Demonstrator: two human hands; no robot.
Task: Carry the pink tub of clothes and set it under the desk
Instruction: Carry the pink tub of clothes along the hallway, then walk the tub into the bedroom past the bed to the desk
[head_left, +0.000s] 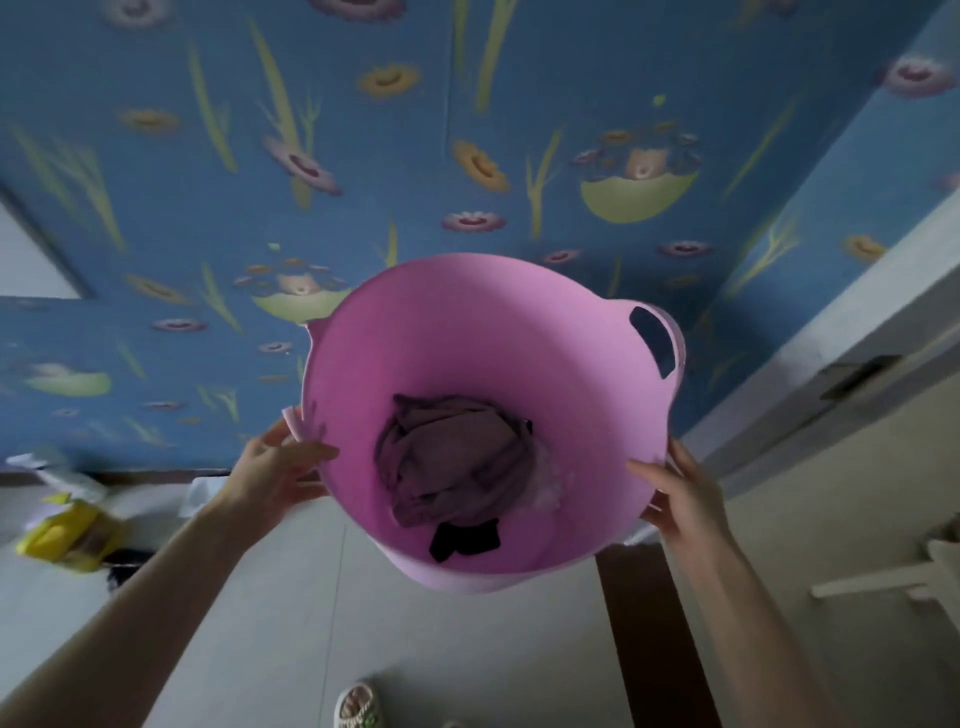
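Down at the bottom edge there's a foot in a pale perforated slipper (358, 705) on the light tiled floor (291, 623), so the person is standing. Just above that, both bare arms reach forward: the left hand (275, 470) is wrapped around the rim of the round pink plastic tub (467, 332) by its near-side handle, and the right hand (680, 496) is clamped on the rim opposite, thumb hooked inside. The tub is up in the air between the hands, tipped toward the camera, with a crumpled mauve garment (452, 460) and a bit of black fabric (465, 539) sitting in the bottom. Behind it is blue wallpaper with flowers (208, 182), and a yellow packet (67, 535) lies on the floor off to the left. So pickup is sorted, but the carry's barely going. The pale frame (852, 322) on the right might be a doorway, hard to say, and I can't spot any desk.
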